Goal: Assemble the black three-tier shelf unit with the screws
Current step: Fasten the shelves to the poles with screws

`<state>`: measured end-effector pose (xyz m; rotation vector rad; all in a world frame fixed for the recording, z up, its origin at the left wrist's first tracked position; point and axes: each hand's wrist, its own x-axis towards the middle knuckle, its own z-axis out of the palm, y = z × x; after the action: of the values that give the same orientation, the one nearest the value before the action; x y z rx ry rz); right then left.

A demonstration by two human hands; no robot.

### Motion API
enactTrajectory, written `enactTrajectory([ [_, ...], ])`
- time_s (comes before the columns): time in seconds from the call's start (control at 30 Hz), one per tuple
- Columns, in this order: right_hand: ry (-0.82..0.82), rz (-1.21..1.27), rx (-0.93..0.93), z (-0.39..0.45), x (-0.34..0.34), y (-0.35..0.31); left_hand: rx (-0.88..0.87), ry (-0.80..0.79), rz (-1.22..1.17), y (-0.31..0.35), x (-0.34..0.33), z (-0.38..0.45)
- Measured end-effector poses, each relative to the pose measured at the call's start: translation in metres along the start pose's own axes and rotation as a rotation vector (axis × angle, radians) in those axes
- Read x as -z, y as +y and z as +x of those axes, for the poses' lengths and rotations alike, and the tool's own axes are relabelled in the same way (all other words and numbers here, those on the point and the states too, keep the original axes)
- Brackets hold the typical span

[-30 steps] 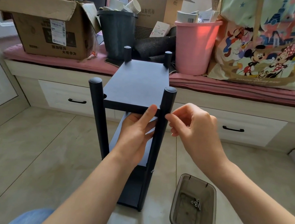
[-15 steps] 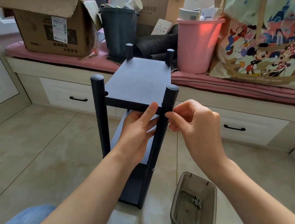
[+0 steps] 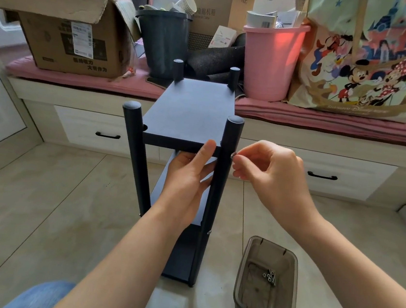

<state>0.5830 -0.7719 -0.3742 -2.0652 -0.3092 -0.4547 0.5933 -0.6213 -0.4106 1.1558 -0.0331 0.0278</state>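
Observation:
The black three-tier shelf unit (image 3: 192,107) stands upright on the tiled floor in front of me, with four round posts. My left hand (image 3: 189,175) grips the front edge of the top shelf from below, thumb pressed on the edge beside the near right post (image 3: 221,181). My right hand (image 3: 268,171) pinches a small silver screw (image 3: 233,154) against the right side of that post, level with the top shelf. Another screw head shows lower on the same post.
A clear plastic tray (image 3: 246,272) with several loose screws lies on the floor at the lower right. Behind the shelf runs a bench with drawers, carrying a cardboard box (image 3: 59,28), a dark bin (image 3: 162,45), a pink bucket (image 3: 270,60) and a cartoon-print bag (image 3: 369,61).
My right hand has turned slightly at the post, and the screw head now shows at its fingertips. My left hand stays on the shelf edge.

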Motion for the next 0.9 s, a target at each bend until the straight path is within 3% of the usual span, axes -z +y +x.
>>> enactTrajectory([
  [0.23, -0.003, 0.173, -0.062, 0.005, 0.001, 0.004, -0.047, 0.01, 0.117, -0.002, -0.002, -0.005],
  [0.5, -0.137, 0.217, -0.034, 0.014, -0.002, 0.006, -0.14, 0.194, 0.102, 0.005, -0.003, -0.015],
  [0.63, -0.041, 0.323, -0.238, 0.026, -0.016, 0.004, -0.18, 0.305, 0.164, 0.006, 0.0, -0.025],
  [0.77, -0.107, 0.597, -0.584, 0.041, -0.039, -0.003, -0.263, 0.617, 0.269, 0.004, 0.0, -0.034],
  [0.83, -0.115, 0.693, -0.671, 0.047, -0.044, -0.003, -0.443, 0.679, 0.488, 0.003, 0.003, -0.039],
  [0.9, -0.128, 0.75, -0.706, 0.052, -0.047, -0.002, -0.702, 0.585, 0.757, 0.007, 0.007, -0.039],
])
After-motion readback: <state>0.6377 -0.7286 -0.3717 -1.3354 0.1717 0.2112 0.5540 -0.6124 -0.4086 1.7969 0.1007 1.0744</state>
